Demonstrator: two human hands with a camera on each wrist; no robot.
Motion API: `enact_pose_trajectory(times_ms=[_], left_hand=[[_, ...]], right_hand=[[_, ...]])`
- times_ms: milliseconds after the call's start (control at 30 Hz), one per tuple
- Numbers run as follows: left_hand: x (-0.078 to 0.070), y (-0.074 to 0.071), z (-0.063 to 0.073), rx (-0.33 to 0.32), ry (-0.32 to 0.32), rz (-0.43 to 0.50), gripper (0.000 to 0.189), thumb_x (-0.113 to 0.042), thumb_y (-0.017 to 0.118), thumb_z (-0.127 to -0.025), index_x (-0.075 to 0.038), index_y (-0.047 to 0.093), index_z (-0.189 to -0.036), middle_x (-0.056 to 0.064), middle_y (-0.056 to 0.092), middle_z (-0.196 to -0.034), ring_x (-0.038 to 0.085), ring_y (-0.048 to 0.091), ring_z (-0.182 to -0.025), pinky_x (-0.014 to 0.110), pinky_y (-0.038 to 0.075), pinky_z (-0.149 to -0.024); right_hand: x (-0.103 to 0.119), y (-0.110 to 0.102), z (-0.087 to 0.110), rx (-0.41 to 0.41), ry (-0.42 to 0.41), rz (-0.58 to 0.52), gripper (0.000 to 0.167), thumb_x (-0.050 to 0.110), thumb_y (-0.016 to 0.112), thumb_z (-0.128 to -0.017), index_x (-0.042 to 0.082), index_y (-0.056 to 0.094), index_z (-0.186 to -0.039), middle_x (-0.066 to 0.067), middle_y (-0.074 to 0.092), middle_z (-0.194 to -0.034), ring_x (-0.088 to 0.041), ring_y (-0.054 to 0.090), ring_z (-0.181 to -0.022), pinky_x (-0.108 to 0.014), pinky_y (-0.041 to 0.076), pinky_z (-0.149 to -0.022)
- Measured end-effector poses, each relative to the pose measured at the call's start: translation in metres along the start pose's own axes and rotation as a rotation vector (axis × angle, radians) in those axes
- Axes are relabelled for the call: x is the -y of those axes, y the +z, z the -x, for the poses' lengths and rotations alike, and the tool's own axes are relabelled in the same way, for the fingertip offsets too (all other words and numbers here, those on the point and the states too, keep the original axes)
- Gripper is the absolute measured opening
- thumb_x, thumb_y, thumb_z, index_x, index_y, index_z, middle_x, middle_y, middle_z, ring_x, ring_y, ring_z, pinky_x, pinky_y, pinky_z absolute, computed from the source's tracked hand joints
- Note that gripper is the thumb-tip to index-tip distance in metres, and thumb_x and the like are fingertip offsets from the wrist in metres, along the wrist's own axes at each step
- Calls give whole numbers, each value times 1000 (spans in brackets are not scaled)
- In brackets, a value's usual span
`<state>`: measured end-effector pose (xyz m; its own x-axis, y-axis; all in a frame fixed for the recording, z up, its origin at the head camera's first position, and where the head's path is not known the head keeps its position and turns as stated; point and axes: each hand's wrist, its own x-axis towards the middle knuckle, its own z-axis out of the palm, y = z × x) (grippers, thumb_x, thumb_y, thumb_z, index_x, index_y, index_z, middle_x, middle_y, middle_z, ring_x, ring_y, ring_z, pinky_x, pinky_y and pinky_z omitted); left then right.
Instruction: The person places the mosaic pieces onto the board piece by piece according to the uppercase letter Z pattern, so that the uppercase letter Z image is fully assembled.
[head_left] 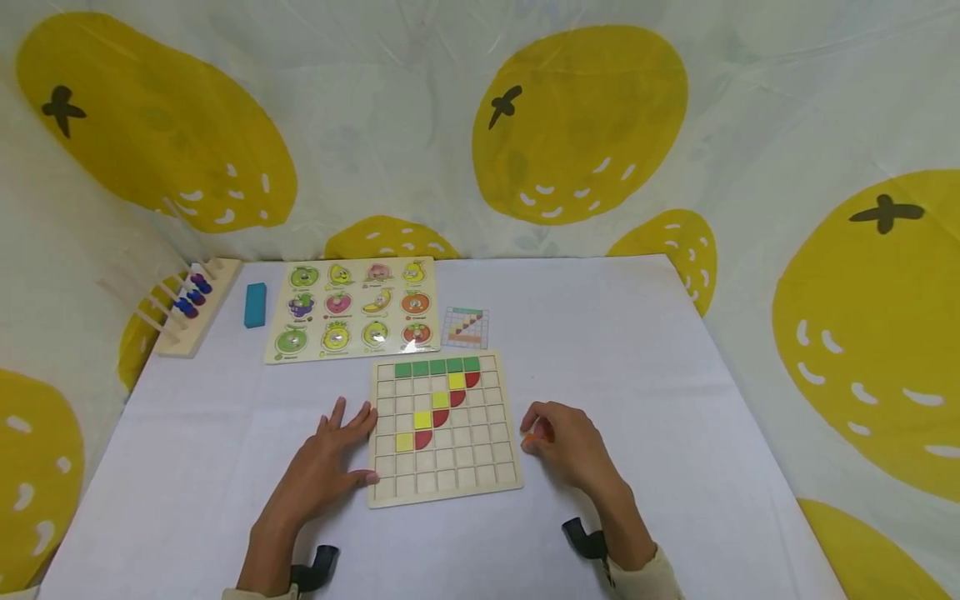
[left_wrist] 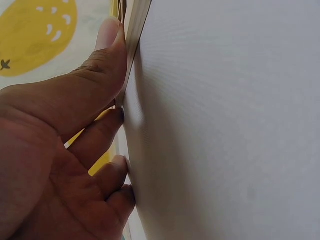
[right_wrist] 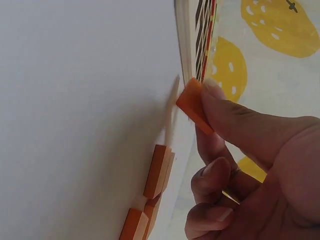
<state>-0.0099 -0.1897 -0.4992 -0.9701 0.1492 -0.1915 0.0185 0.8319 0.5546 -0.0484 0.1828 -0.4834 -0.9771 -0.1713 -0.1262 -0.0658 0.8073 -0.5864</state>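
A wooden grid board (head_left: 465,458) lies in front of me. Green square tiles (head_left: 438,367) fill part of its top row. Yellow squares (head_left: 422,420) and red quarter-round tiles (head_left: 457,398) form a diagonal below them. My left hand (head_left: 318,467) touches the board's left edge with spread fingers and thumb. Just off the right edge, my right hand (head_left: 570,446) pinches a small orange tile (right_wrist: 195,105) between thumb and fingers. Several more orange tiles (right_wrist: 157,172) lie on the table beneath that hand, hidden by it in the head view.
A small printed pattern card (head_left: 466,327) lies behind the grid board. Left of it sits a fruit puzzle board (head_left: 358,292), then a teal block (head_left: 255,305). At the back left stands a wooden peg stand (head_left: 180,343) holding coloured beads (head_left: 187,304).
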Motion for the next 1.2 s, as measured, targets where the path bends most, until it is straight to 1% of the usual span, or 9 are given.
enact_pose_trajectory(times_ms=[100, 200, 433, 600, 700, 867, 967, 1067, 1200], left_hand=[[-1, -1, 0, 3, -2, -3, 105, -30, 99, -71, -20, 46, -160, 1, 39, -168, 46, 15, -164, 72, 23, -123], [-2, -2, 1, 5, -5, 0, 105, -31, 98, -71, -21, 45, -160, -1, 39, -168, 46, 14, -164, 73, 23, -123], [-3, -3, 2, -5, 7, 1, 103, -29, 98, -72, -20, 46, -160, -2, 39, -168, 46, 15, -164, 72, 22, -123], [-2, -2, 2, -11, 14, 3, 103, -29, 98, -72, -19, 46, -160, -1, 39, -168, 46, 15, -164, 73, 22, -123], [-2, -2, 1, -10, 8, 6, 104, -29, 98, -71, -20, 46, -160, 0, 39, -168, 48, 15, -163, 74, 23, -122], [-1, -2, 1, -4, -5, 5, 105, -30, 98, -71, -21, 45, -161, -1, 38, -169, 50, 15, -163, 76, 24, -120], [0, -2, 1, -4, 1, 6, 105, -30, 98, -71, -21, 45, -161, -1, 39, -168, 48, 15, -164, 75, 23, -121], [0, -2, 1, -5, 9, 7, 104, -30, 98, -71, -21, 45, -160, -1, 39, -168, 47, 15, -164, 75, 23, -121], [1, -2, 0, -1, 5, 12, 104, -32, 98, -71, -22, 45, -161, -2, 39, -168, 49, 15, -163, 77, 24, -119]], right_hand=[[5, 1, 2, -17, -13, -29, 23, 13, 92, -81, 24, 73, -86, 12, 58, -72, -9, 51, -69, -25, 41, -64], [14, 5, 4, -17, -15, -57, 22, 15, 92, -82, 25, 72, -84, 14, 61, -72, -9, 51, -66, -24, 41, -62], [42, 22, 5, 15, -50, -72, 23, 18, 91, -84, 28, 69, -83, 16, 64, -71, -9, 51, -64, -22, 39, -58], [59, 36, 2, 40, -77, -94, 20, 20, 90, -86, 26, 70, -86, 16, 65, -71, -9, 51, -66, -23, 39, -60], [67, 43, -1, 58, -85, -111, 18, 21, 89, -87, 25, 72, -87, 15, 67, -73, -9, 53, -68, -24, 41, -61], [80, 55, -5, 77, -101, -107, 16, 23, 89, -87, 25, 73, -87, 15, 69, -74, -7, 58, -73, -25, 44, -65], [89, 62, -7, 85, -117, -95, 17, 23, 89, -87, 24, 73, -86, 16, 67, -72, -5, 59, -75, -24, 45, -65], [98, 68, -9, 99, -137, -75, 18, 22, 89, -86, 23, 72, -86, 16, 64, -69, -4, 57, -73, -23, 43, -63], [108, 75, -12, 123, -161, -52, 19, 22, 90, -86, 23, 71, -84, 15, 61, -67, -2, 53, -68, -22, 40, -61]])
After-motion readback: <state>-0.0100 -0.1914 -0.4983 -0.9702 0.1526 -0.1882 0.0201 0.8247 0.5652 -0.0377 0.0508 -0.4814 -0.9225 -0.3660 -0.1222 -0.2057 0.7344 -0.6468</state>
